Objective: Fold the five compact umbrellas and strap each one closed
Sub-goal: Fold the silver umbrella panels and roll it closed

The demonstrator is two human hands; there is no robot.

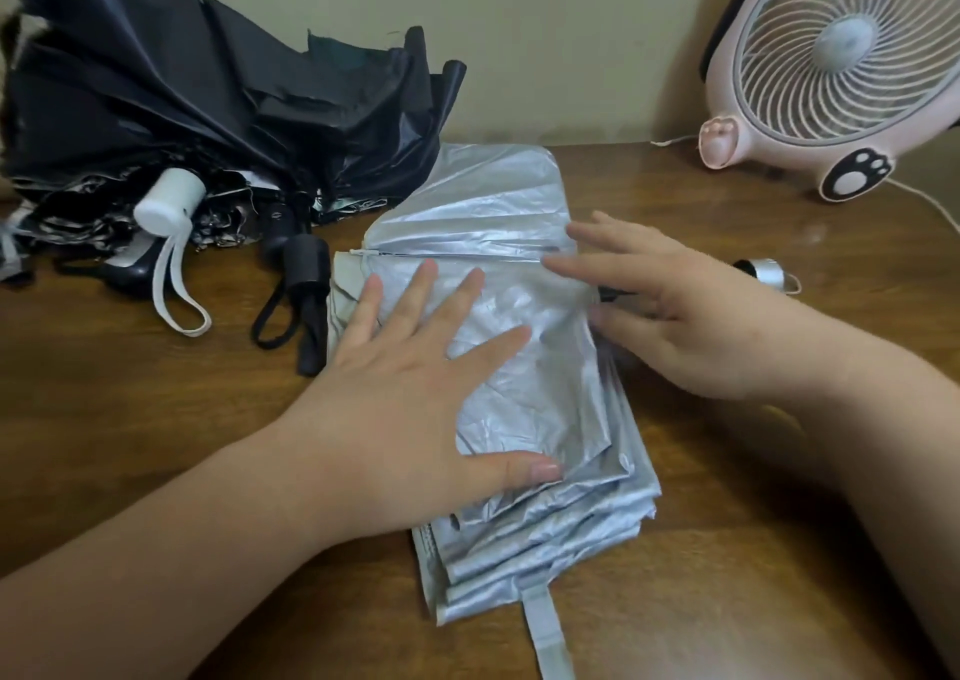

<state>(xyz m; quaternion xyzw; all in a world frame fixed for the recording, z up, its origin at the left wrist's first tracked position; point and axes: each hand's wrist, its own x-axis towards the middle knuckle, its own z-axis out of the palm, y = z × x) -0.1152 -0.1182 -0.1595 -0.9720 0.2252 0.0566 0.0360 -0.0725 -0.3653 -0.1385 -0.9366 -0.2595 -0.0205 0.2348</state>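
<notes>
A silver umbrella [498,222] lies flattened in pleats across the middle of the wooden table [130,419]. Its silver strap [545,632] trails off the near edge of the fabric, and its handle end [766,271] pokes out to the right. My left hand [415,367] presses flat on the canopy with fingers spread. My right hand [670,305] rests with straight fingers on the fabric's right side, over the shaft. A heap of unfolded black umbrellas [208,108] sits at the back left, one with a white handle [169,206], one with a black handle [306,264].
A pink desk fan [841,56] stands at the back right against the wall, its white cord [930,201] running along the table. Loose wrist loops from the white and black handles lie on the wood left of the silver umbrella.
</notes>
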